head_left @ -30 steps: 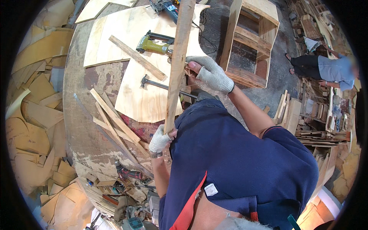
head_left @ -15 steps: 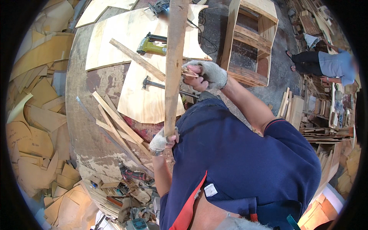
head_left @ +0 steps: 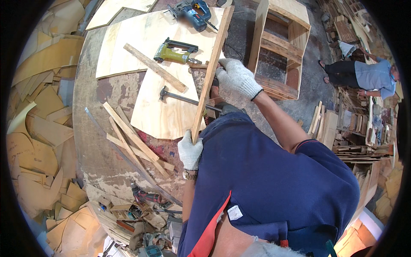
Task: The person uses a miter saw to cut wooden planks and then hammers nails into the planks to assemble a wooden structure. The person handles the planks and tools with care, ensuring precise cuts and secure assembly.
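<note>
Worktable (head_left: 113, 92), paint worn, fills the left-hand middle. Beyond its right edge, on the floor, an open plywood carcass (head_left: 282, 46). Cut plywood panels (head_left: 128, 38) overlap along the table's far side and reach to its right edge.

Wooden strip (head_left: 212, 75): held up above the right edge, between the two gloved hands. Long axis slants: lower end toward the wearer, upper end ahead and leaning right.

Change: half a second back it showed a broad face, stood nearly straight, and ran out of frame. Now narrower, tilted, upper end in view; blue jigsaw (head_left: 195, 17) better exposed. Reads as the strip being turned in the hands, not set down.

Left hand (head_left: 190, 150): fingers clamped around the strip's lower end. Right hand (head_left: 239, 78): back of glove upward, at the strip's right side past mid-length; fingertips hidden, cannot tell whether gripping. Thin piece earlier pinched there, out of sight.

Olive nailer (head_left: 175, 51) on the panels, left of the strip; hammer (head_left: 182, 97) nearer, handle passing under it.
</note>
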`<state>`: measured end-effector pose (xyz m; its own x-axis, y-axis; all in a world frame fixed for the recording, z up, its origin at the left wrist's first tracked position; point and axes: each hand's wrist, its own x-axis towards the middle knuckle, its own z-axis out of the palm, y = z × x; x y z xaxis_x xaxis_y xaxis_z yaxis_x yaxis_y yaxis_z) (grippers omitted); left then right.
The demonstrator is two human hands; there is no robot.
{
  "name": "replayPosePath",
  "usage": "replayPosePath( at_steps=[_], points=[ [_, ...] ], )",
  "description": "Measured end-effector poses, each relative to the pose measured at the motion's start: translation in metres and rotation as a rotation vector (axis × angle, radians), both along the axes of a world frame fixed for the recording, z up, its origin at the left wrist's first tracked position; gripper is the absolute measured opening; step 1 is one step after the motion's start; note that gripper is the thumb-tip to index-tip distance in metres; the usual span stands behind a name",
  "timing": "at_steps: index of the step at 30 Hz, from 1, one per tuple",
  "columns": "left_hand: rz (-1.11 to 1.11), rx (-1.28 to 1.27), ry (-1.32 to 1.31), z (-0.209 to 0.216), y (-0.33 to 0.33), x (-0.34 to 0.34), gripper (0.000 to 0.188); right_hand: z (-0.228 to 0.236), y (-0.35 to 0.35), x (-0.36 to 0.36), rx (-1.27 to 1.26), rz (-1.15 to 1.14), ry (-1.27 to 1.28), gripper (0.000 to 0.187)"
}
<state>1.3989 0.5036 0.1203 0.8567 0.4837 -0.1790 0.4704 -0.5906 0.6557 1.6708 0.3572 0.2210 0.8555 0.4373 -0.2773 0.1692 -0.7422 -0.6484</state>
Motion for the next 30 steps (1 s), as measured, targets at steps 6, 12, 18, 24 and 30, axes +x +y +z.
replayPosePath(
  at_steps=[6, 12, 18, 24, 30],
  points=[
    [0.047, -0.275, -0.076, 0.016, 0.007, 0.003, 0.030, -0.020, -0.010, 0.001, 0.999, -0.020, 0.809, 0.032],
    [-0.156, -0.691, 0.072, 0.014, 0.025, -0.010, 0.029, -0.075, -0.014, -0.007, 1.688, 0.388, 1.730, 0.034],
    [-0.233, -0.868, 0.048, 0.003, 0.055, -0.023, 0.029, -0.068, -0.010, -0.009, 1.289, 0.526, 1.625, 0.039],
    [-0.005, -1.292, 0.157, 0.000, 0.059, -0.022, 0.026, -0.023, 0.007, -0.003, 0.525, 0.213, -0.222, 0.029],
    [-0.046, -1.514, 0.172, -0.002, 0.057, -0.024, 0.029, -0.034, 0.008, -0.020, 0.429, 0.215, -0.597, 0.022]
  ],
)
